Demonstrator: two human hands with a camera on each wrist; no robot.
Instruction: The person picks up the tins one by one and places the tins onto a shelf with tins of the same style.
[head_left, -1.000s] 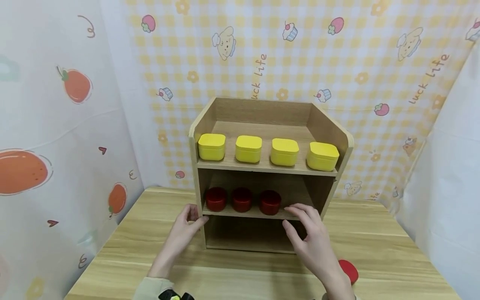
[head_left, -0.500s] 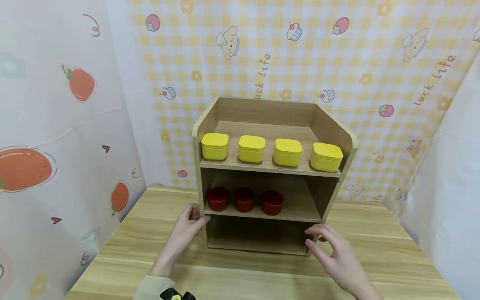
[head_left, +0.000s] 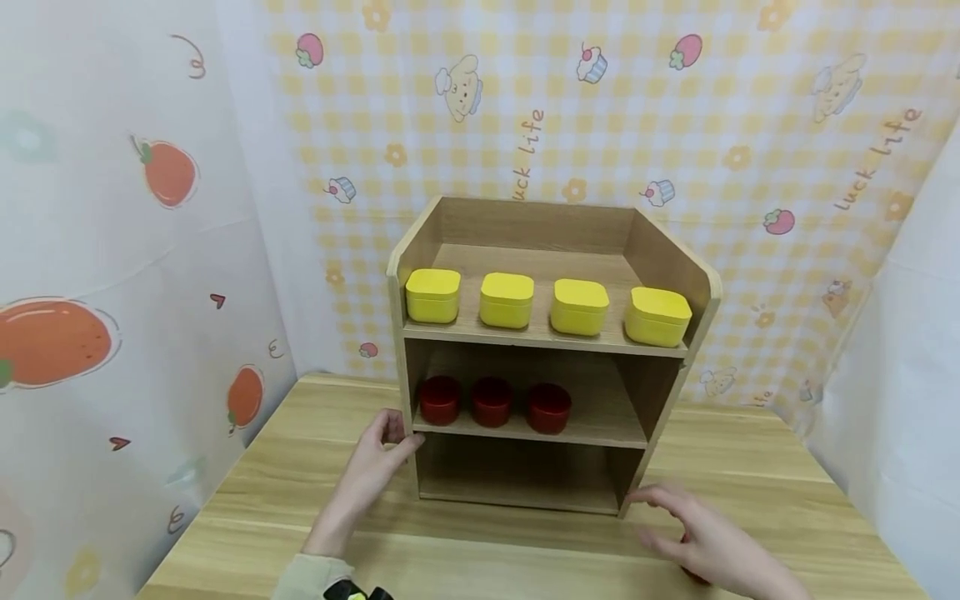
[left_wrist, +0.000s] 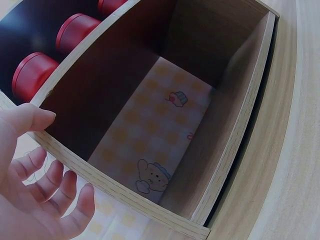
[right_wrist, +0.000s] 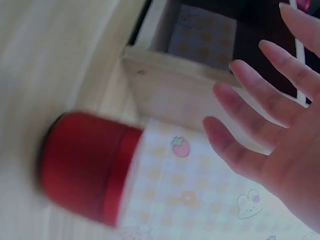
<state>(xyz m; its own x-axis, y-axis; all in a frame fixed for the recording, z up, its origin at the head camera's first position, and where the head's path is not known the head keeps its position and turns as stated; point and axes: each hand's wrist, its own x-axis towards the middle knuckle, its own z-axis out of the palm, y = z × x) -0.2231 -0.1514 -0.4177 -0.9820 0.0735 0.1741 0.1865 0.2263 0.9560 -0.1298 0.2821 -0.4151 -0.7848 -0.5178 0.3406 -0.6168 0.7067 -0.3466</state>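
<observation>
My left hand (head_left: 378,458) is at the left side panel of a small wooden shelf (head_left: 525,337). In the left wrist view, its thumb rests on the panel's front edge, and the relaxed fingers lie along the outer side. My right hand (head_left: 701,533) is above the table by the shelf's lower right corner, fingers spread and holding nothing. A red round tin (right_wrist: 87,165) stands on the table beside that hand, blurred in the right wrist view and mostly covered by the hand in the head view. Three red tins (head_left: 491,402) stand in a row on the middle shelf, leftward.
Several yellow lidded boxes (head_left: 507,300) line the top board's front edge. The bottom compartment (head_left: 517,475) sits just over the wooden table (head_left: 525,550). Patterned cloth (head_left: 570,125) hangs behind, with pale cloth (head_left: 112,208) at the left side.
My right hand has moved from the middle shelf's right end, outward and down to the red tin on the table. My left hand stays at the side panel. The head view has shifted slightly.
</observation>
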